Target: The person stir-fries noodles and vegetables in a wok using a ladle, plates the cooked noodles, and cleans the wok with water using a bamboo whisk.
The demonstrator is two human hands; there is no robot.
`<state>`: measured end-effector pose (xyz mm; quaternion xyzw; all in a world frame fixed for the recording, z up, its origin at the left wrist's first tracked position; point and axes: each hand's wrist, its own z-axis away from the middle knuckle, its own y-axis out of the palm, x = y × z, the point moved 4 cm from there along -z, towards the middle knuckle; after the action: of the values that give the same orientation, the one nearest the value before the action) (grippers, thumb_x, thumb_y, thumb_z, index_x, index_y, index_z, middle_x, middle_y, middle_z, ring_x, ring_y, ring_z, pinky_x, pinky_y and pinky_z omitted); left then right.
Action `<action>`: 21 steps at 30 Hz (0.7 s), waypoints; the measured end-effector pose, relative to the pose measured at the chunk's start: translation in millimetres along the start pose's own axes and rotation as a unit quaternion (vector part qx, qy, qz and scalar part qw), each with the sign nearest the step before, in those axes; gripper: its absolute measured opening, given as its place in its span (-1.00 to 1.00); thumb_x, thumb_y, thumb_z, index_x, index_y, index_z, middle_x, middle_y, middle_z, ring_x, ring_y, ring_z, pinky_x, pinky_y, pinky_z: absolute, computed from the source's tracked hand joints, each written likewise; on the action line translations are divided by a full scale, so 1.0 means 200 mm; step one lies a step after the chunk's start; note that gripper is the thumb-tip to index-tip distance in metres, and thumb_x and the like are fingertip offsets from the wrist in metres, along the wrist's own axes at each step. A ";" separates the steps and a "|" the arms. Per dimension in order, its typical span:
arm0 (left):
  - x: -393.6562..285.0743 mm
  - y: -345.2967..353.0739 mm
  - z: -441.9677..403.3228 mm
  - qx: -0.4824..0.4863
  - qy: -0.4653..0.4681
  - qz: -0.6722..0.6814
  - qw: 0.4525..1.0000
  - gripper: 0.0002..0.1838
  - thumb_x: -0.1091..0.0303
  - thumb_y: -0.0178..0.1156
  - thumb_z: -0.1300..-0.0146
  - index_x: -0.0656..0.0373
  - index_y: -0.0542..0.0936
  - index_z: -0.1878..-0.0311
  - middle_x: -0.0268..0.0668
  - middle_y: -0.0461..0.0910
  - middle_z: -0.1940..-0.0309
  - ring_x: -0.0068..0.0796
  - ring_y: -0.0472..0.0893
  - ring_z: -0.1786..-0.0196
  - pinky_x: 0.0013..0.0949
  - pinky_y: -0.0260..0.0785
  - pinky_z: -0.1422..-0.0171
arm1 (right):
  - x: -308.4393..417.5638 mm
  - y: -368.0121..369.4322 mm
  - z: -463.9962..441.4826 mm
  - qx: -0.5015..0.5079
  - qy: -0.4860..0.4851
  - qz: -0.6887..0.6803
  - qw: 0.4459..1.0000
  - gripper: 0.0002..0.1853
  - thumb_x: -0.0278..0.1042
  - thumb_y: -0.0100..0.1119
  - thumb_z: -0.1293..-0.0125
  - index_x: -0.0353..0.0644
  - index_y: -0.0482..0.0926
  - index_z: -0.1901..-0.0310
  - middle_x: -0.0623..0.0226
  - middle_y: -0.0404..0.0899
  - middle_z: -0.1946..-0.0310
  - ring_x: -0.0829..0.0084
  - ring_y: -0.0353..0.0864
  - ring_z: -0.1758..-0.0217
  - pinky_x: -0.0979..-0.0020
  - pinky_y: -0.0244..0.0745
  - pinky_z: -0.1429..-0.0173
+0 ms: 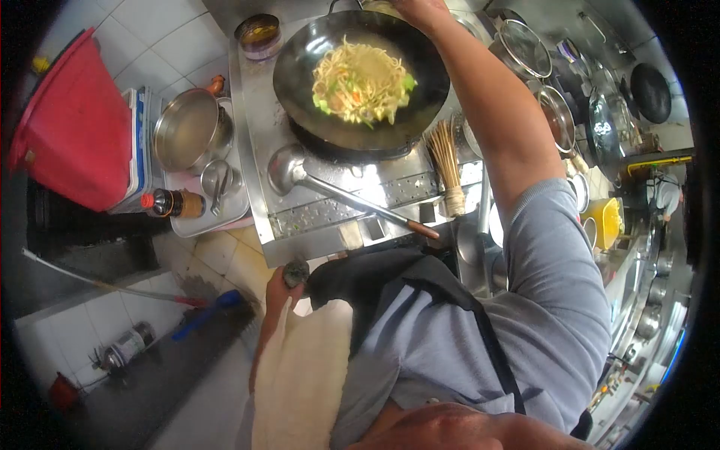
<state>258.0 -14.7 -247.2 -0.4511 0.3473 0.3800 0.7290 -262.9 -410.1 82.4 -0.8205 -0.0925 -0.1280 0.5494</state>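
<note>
A black wok (296, 94) sits on the stove, holding noodles (356, 82) mixed with green and orange vegetable pieces. My right arm stretches past the wok's right side, and my right hand (421, 10) is at the top edge of the view beside a pale container that is partly cut off. The fingers of that hand are mostly out of frame. By the stove's front left corner, my left hand (279, 290) is closed around a dark grey, round-ended thing (297, 271). A steel ladle (285, 169) with a wooden handle end lies across the stove's front ledge.
A bamboo wok brush (445, 161) stands right of the wok. Left of the stove are a steel pot (187, 131), a tray (238, 202), a red-capped bottle (174, 202) and a red tub (79, 127). A tin (259, 37) sits at the back left. Strainers (523, 49) are at right.
</note>
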 end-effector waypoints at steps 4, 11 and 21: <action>-0.01 -0.02 -0.03 -0.015 0.034 -0.034 0.999 -0.56 0.27 0.49 -0.08 0.15 0.61 -0.02 -0.12 0.73 0.16 -0.14 0.75 0.05 -0.21 0.54 -0.03 | -0.01 0.03 0.01 0.017 0.038 -0.004 0.999 -0.60 -0.05 0.10 -0.42 -0.10 0.73 -0.08 -0.05 0.71 0.00 -0.09 0.68 -0.11 0.09 0.54 -0.25; -0.26 -0.05 -0.04 0.014 0.027 -0.090 0.995 -0.56 0.27 0.47 -0.08 0.17 0.60 -0.02 -0.07 0.73 0.13 -0.09 0.74 0.03 -0.19 0.55 -0.03 | -0.03 0.04 0.16 0.019 0.110 -0.110 0.988 -0.40 -0.08 0.12 -0.43 -0.08 0.43 -0.45 -0.04 0.55 -0.32 0.05 0.50 -0.43 0.21 0.37 -0.46; -0.54 0.01 -0.16 -0.001 -0.001 -0.104 0.995 -0.52 0.21 0.48 -0.09 0.20 0.59 -0.04 -0.06 0.73 0.10 -0.06 0.74 0.00 -0.19 0.55 -0.09 | -0.50 0.22 1.48 0.067 0.167 0.016 0.984 -0.82 -0.30 0.10 -0.43 -0.19 0.63 0.21 0.05 0.69 0.31 0.00 0.73 0.22 0.13 0.59 0.06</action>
<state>201.1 -68.7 -167.6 -0.4853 0.2977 0.3029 0.7643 -313.0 -153.5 -95.8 -0.7502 0.0057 -0.2477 0.6130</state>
